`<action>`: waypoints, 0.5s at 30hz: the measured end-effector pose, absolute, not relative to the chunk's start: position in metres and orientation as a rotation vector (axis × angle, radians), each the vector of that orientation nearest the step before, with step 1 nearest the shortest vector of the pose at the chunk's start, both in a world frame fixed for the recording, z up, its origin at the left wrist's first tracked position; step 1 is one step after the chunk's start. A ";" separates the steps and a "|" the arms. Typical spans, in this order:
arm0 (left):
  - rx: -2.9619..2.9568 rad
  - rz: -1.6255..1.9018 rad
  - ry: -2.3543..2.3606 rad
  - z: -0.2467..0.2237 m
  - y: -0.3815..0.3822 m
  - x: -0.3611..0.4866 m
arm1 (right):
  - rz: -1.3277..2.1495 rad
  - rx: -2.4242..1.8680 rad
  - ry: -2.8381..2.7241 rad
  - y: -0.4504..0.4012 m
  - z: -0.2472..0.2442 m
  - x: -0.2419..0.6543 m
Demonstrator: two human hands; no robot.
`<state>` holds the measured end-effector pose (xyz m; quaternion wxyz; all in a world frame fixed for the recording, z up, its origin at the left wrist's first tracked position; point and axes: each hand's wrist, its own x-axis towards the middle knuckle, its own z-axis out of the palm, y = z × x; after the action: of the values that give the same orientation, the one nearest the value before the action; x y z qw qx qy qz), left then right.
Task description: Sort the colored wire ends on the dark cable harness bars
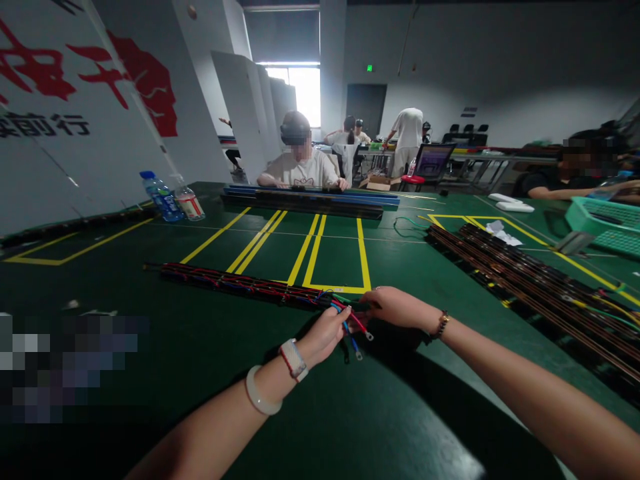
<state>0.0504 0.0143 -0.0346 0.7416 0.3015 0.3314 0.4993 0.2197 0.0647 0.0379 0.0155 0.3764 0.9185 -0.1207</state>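
A long dark strip [240, 281] with red and blue wires along it lies across the green table. At its right end, my left hand [327, 332] is closed on a bundle of cables, its thumb on top. Red and blue cables [361, 323] come out of that grip toward me and end in bare metal ring terminals [369, 336]. My right hand [397, 309] is bent over the same end from the right, fingers curled in next to a green wire [343, 299]. What its fingertips pinch is hidden.
Dark wired strips [500, 287] lie at the right, near a green basket [605, 223]. Blue and black rails [310, 200] are at the far edge, before a seated person [300, 160]. Two bottles [167, 200] stand far left. Yellow tape [365, 253] marks the table.
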 end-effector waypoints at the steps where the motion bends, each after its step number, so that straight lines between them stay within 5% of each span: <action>1: 0.668 1.084 0.737 -0.035 0.014 0.050 | -0.295 1.131 2.875 0.068 0.037 0.221; 9: 0.670 1.051 0.803 -0.038 0.015 0.047 | 0.480 0.749 2.897 0.097 0.032 0.220; 15: 0.660 0.986 0.763 -0.040 0.020 0.044 | 0.743 0.590 2.852 0.114 0.010 0.209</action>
<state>0.0436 0.0195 -0.0398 0.7615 0.3033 0.3507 0.4530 0.2092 0.1145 0.0104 0.0680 0.1959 0.9467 0.2466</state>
